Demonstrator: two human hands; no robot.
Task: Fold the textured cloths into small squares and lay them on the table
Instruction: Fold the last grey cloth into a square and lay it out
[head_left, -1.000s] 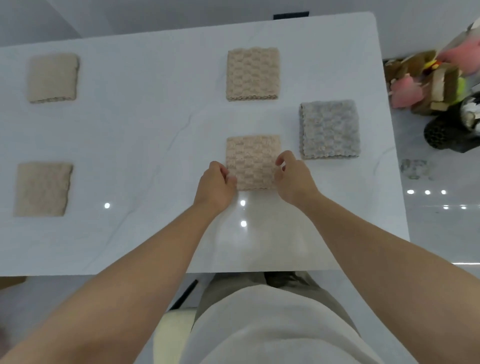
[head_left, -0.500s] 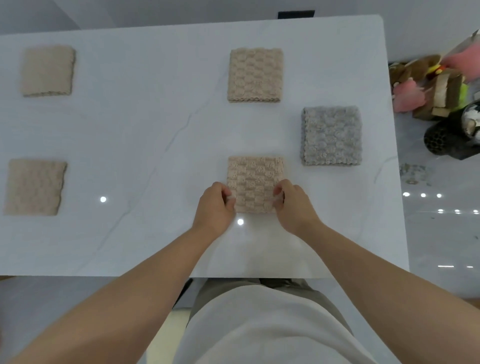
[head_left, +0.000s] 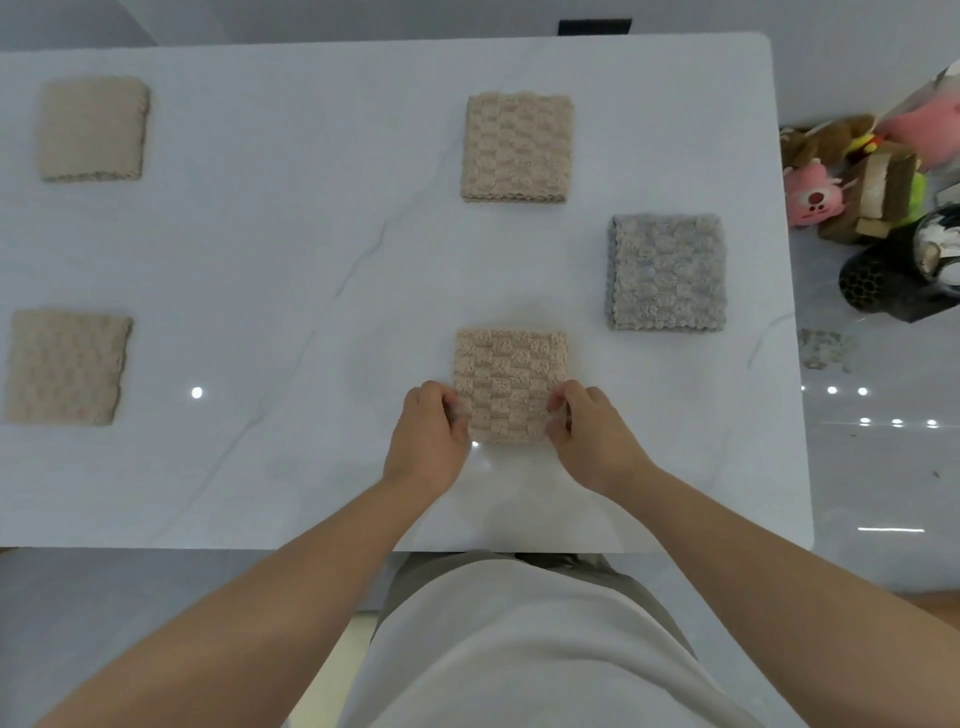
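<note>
Item 1. Marble-look table (head_left: 311, 260): white, glossy, faintly veined, with rounded corners. It bears five folded cloths, each a small square.

Item 2. Grey cloth (head_left: 666, 273): plush basket-weave nap with scalloped edges, lying flat. All positions below are given from it.

Item 3. Held beige cloth (head_left: 511, 382): same checkered pile, lying on the table just left of and nearer than the grey cloth. The left hand (head_left: 428, 434) pinches its near-left edge with curled fingers. The right hand (head_left: 592, 431) does likewise at the near-right edge.

Item 4. Far beige cloth (head_left: 517, 147): left of and beyond the grey cloth, layered edges showing.

Items 5–6. Upper tan cloth (head_left: 92, 130) and lower tan cloth (head_left: 65, 368): well to the left, blurred.

Item 7. On the floor to the right: a pink plush toy (head_left: 810, 195) among cardboard pieces, and a black cylinder (head_left: 872, 283) with a honeycomb end. Contents cannot be told.
</note>
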